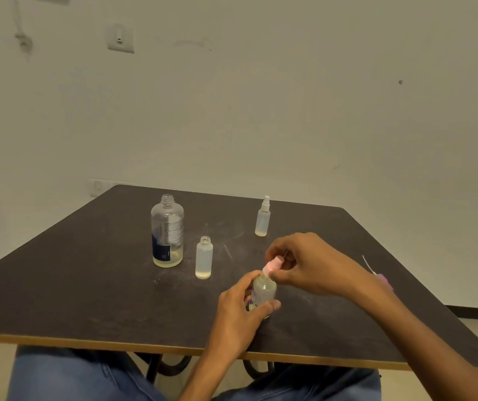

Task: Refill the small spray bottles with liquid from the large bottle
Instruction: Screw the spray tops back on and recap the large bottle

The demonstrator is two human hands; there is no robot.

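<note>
The large clear bottle (167, 230) stands uncapped at mid-table, with a little yellowish liquid at its bottom. Right of it stands a small frosted bottle (204, 257) with no cap and a little liquid inside. A small spray bottle (262, 217) with its white sprayer on stands further back. My left hand (239, 311) grips a third small bottle (264, 290), slightly tilted, near the table's front. My right hand (304, 264) pinches that bottle's pink spray cap (272, 266) at the neck.
The dark table (87, 285) has a wooden front edge close to my knees. A purple spray cap with its dip tube (379, 274) lies near the right edge, partly behind my right forearm. A plain wall rises behind the table.
</note>
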